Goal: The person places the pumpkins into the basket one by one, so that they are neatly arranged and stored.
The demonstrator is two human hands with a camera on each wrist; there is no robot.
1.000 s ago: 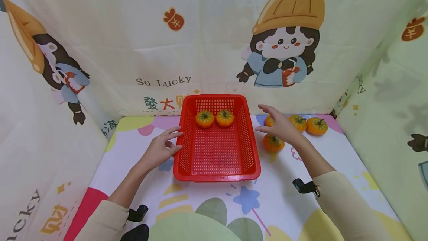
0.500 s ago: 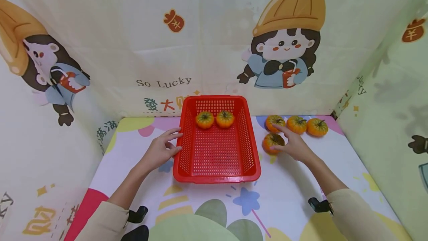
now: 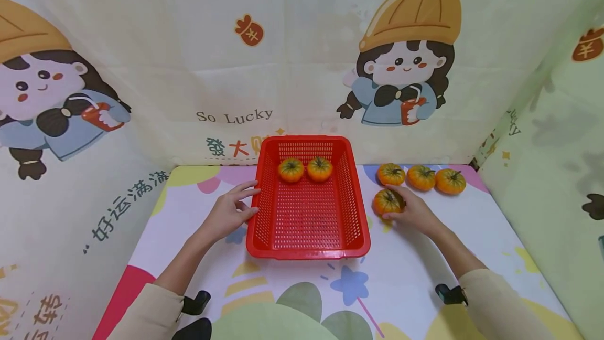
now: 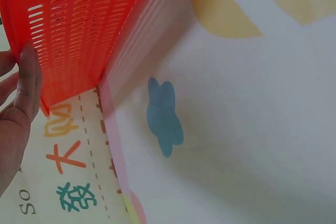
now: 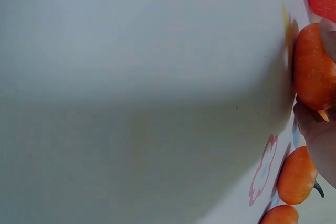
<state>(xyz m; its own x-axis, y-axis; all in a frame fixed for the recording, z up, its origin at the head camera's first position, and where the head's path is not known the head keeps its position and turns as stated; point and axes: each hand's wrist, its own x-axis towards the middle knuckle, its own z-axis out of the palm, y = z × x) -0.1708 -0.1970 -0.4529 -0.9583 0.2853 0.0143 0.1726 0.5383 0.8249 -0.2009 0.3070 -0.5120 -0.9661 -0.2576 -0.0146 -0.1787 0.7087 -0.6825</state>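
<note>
A red plastic basket [image 3: 308, 254] stands on the table with two small orange pumpkins [image 3: 291, 170] lying side by side at its far end. My left hand [image 3: 229, 214] rests against the basket's left side, its fingers fairly straight; the left wrist view shows those fingers [image 4: 27, 80] touching the outer wall. To the right of the basket, my right hand [image 3: 415, 210] grips another small pumpkin [image 3: 386, 202] between thumb and fingers. That pumpkin [image 5: 314, 69] sits on the table in the right wrist view, partly covered by the hand.
Behind the right hand, three more small pumpkins [image 3: 421, 177] stand in a row near the table's back edge. A printed cloth [image 3: 311, 67] hangs behind and on both sides. The patterned tablecloth [image 3: 302, 287] covers the table.
My right hand has come down from above the pumpkins, moved right, and closed around the front one beside the basket. The left hand has stayed against the basket.
</note>
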